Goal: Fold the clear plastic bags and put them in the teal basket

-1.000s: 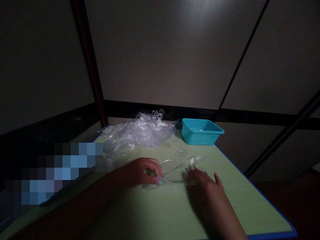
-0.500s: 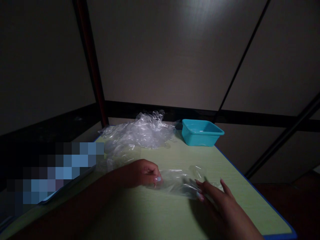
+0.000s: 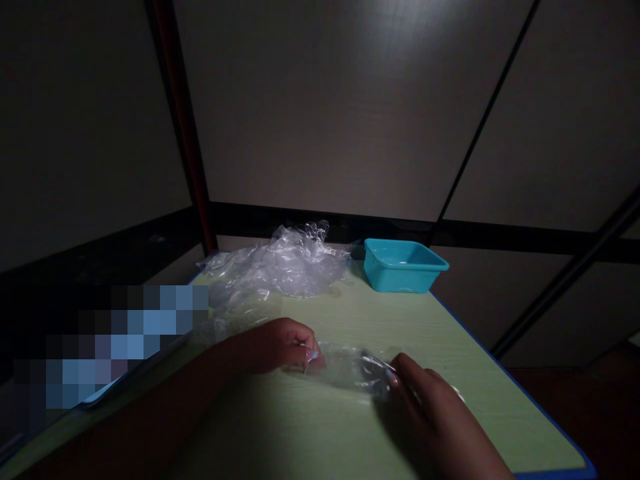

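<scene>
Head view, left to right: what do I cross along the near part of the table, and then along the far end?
Near part: left hand → clear plastic piece stretched between the hands → right hand. Far end: heap of clear plastic → teal tub.

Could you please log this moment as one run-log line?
left hand: pinches film | right hand: holds film's other end | film: on table | pile, tub: behind
</scene>
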`<state>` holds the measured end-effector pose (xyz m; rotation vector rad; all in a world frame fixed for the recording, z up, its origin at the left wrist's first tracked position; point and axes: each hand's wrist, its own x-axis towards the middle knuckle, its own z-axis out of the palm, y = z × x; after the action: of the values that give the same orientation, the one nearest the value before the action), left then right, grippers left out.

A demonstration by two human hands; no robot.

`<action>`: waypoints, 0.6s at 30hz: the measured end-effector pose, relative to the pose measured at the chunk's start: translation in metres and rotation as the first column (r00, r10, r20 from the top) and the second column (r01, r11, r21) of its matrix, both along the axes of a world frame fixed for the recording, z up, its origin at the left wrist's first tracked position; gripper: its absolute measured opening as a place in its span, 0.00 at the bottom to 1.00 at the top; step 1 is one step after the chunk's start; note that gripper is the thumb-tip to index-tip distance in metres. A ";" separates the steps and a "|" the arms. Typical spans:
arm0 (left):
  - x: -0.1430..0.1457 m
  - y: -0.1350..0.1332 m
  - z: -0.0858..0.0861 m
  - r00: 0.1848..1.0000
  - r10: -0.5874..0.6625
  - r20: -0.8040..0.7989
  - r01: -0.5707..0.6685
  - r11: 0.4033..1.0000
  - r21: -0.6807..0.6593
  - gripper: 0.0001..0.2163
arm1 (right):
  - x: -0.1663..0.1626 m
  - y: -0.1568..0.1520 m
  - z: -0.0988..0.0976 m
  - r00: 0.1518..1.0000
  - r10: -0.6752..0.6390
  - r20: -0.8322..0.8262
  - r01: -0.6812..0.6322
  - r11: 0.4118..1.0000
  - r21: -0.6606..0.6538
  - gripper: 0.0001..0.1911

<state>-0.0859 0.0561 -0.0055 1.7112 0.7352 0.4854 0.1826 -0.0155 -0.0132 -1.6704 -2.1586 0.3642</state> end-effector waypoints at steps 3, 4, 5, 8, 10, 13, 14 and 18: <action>0.002 0.002 -0.003 0.998 0.032 0.055 -0.033 0.999 0.003 0.11 | -0.002 0.002 -0.001 1.000 -0.017 0.008 0.017 1.000 0.003 0.15; 0.003 0.003 -0.004 0.996 0.059 0.073 -0.061 0.998 0.021 0.12 | -0.003 0.002 -0.001 1.000 -0.012 0.006 0.012 1.000 0.000 0.15; 0.004 0.004 -0.005 0.992 0.094 0.082 -0.098 0.994 0.044 0.13 | -0.004 0.003 -0.001 1.000 -0.005 0.002 0.005 1.000 -0.005 0.14; 0.004 0.008 -0.007 0.983 0.182 0.021 -0.183 0.979 0.091 0.14 | -0.006 0.004 0.002 1.000 0.009 -0.003 -0.009 1.000 -0.009 0.14; 0.003 0.010 -0.006 0.980 0.191 -0.057 -0.185 0.978 0.096 0.13 | -0.008 0.004 0.004 1.000 0.006 0.009 -0.006 1.000 0.004 0.14; 0.000 0.010 -0.004 0.972 0.188 -0.142 -0.170 0.977 0.131 0.09 | -0.010 0.005 0.005 1.000 0.002 0.025 -0.003 1.000 0.026 0.13; 0.000 0.010 -0.003 0.967 0.195 -0.163 -0.170 0.973 0.155 0.09 | -0.011 0.005 0.005 1.000 0.001 0.026 -0.002 0.999 0.034 0.13; -0.002 0.008 0.001 0.937 0.261 -0.232 -0.192 0.940 0.282 0.08 | -0.013 0.007 0.004 1.000 -0.015 0.027 0.013 0.998 0.063 0.12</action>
<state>-0.0880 0.0645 -0.0043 1.9665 1.1160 0.5328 0.1691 -0.0084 -0.0089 -1.6644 -2.1539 0.2688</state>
